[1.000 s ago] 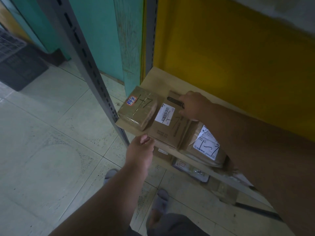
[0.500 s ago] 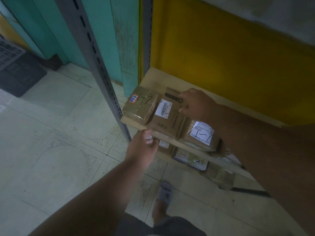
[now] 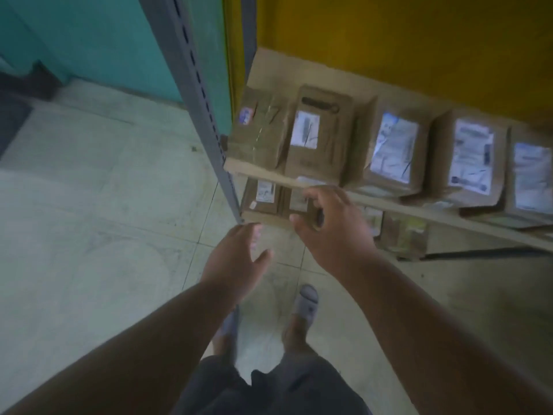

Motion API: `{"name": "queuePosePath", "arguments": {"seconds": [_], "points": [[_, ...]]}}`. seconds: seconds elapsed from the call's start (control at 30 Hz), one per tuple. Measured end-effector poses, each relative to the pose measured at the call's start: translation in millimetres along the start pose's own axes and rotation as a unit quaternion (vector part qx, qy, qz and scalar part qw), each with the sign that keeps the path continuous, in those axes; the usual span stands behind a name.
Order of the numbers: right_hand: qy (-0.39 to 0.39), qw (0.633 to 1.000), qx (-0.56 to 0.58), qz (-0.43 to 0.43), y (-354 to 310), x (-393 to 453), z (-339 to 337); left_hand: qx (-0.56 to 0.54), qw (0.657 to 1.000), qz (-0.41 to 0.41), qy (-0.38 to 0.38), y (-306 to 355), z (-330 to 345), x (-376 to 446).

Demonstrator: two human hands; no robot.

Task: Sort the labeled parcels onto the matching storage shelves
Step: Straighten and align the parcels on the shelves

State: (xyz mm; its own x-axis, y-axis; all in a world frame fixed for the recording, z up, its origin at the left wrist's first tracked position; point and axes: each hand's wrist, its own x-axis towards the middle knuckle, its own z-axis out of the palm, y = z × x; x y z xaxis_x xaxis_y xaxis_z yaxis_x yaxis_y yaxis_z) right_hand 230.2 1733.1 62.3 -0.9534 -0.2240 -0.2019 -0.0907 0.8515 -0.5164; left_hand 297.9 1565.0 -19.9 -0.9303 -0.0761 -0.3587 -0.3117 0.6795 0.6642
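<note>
Several brown cardboard parcels with white labels stand in a row on a wooden shelf (image 3: 269,70). The leftmost parcel (image 3: 257,130) carries a small coloured sticker. Beside it sits the parcel with a dark handle slot (image 3: 317,136), then a third parcel (image 3: 392,151). My right hand (image 3: 329,226) hovers in front of the shelf's front edge with loosely spread fingers, holding nothing. My left hand (image 3: 236,259) is lower and to the left, also relaxed and holding nothing. The frame is blurred by motion.
A grey slotted steel upright (image 3: 197,94) stands at the shelf's left corner. More parcels (image 3: 263,196) lie on a lower level under the shelf edge. Yellow wall behind, teal wall to the left, pale tiled floor (image 3: 89,220) with my sandalled feet below.
My right hand has let go of the slotted parcel and pulled back off the shelf. The left hand dropped lower. The view swung right, showing more parcels.
</note>
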Motion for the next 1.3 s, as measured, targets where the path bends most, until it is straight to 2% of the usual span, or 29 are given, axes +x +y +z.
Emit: {"name": "queuePosePath", "arguments": {"seconds": [0.13, 0.33, 0.57, 0.7, 0.87, 1.03, 1.3], "points": [[-0.033, 0.999, 0.017, 0.001, 41, 15, 85, 0.001, 0.999, -0.045, -0.013, -61, 57, 31], [-0.062, 0.998, -0.007, -0.020, 124, 69, 192, -0.018, 0.997, -0.075, 0.020, -135, 157, 104], [-0.064, 0.997, -0.025, -0.040, 218, 146, 275, -0.007, 0.996, -0.068, 0.051, -200, 237, 199], [-0.050, 0.996, -0.064, -0.034, 250, 215, 308, -0.073, 0.991, -0.095, 0.062, -224, 272, 244], [-0.058, 0.986, -0.126, -0.092, 267, 309, 345, -0.094, 0.983, -0.119, 0.106, -247, 295, 284], [-0.102, 0.968, -0.200, -0.116, 268, 385, 373, -0.073, 0.986, -0.105, 0.111, -267, 300, 297], [-0.123, 0.964, -0.208, -0.110, 279, 395, 380, -0.018, 0.993, -0.090, 0.076, -260, 294, 305]]}}
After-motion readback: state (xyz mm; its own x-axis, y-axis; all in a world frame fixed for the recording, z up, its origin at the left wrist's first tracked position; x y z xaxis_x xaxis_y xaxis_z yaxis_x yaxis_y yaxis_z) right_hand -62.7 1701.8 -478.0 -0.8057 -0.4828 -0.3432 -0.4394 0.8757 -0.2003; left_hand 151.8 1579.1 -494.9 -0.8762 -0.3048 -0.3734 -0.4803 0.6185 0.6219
